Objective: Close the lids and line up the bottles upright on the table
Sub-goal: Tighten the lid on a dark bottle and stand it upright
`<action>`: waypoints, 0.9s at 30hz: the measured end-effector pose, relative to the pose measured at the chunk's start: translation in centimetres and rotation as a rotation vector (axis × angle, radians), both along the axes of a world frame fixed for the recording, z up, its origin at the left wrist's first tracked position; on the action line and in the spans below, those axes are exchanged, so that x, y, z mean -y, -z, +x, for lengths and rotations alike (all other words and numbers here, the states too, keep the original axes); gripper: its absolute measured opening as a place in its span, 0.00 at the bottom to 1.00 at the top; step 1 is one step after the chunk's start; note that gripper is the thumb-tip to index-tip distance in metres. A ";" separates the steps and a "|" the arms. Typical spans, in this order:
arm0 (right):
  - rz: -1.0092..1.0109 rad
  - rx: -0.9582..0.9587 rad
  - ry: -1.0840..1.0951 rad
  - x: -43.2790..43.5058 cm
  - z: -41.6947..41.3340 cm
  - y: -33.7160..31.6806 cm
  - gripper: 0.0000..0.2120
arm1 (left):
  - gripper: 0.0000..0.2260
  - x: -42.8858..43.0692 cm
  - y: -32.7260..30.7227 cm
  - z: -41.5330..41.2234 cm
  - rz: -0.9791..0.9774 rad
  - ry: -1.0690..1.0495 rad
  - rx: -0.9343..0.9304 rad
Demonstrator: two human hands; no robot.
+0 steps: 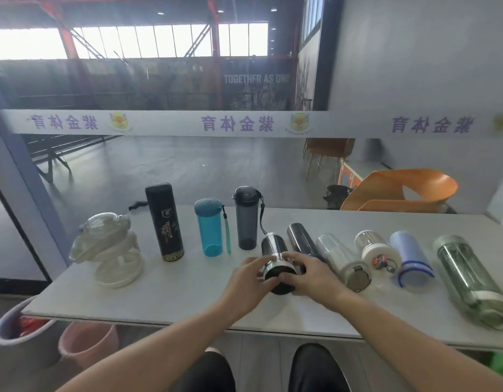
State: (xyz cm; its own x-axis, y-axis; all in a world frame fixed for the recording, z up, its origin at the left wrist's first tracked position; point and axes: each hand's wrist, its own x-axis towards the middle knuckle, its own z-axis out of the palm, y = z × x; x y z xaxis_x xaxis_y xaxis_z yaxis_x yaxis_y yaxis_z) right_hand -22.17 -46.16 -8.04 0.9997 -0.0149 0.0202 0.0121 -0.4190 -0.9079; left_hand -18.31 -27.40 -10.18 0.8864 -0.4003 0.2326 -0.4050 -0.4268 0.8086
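A steel bottle with a black lid [274,250] lies on the table [173,292] in front of me. My left hand [251,278] grips its lid end from the left, and my right hand [308,274] holds the lid from the right. Three bottles stand upright in a row behind: a black flask [164,222], a blue bottle [210,226] and a smoky grey bottle [246,217]. Lying to the right are a dark steel bottle [301,240], a clear bottle [342,260], a small white-lidded bottle [376,248], a pale blue bottle [411,258] and a green glass bottle [468,281].
A large clear jug with a white strap [108,250] rests tilted at the table's left end. Two baskets [18,326] [87,340] sit on the floor under the left corner. An orange chair [397,190] stands behind the table's right side.
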 end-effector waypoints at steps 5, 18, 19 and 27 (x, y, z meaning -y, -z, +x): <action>-0.049 0.030 0.044 0.8 2.2 -5.2 0.17 | 0.18 0.8 -4.9 2.4 0.021 -0.129 0.136; -0.134 -0.065 0.228 1.3 13.6 -9.3 0.15 | 0.13 5.3 -11.2 13.7 0.391 -0.296 0.320; -0.150 -0.083 0.235 1.4 14.1 -9.5 0.15 | 0.13 5.3 -11.2 14.3 0.396 -0.303 0.307; -0.110 -0.213 0.254 1.7 15.9 -10.3 0.19 | 0.10 6.3 -11.5 16.2 0.813 -0.299 0.406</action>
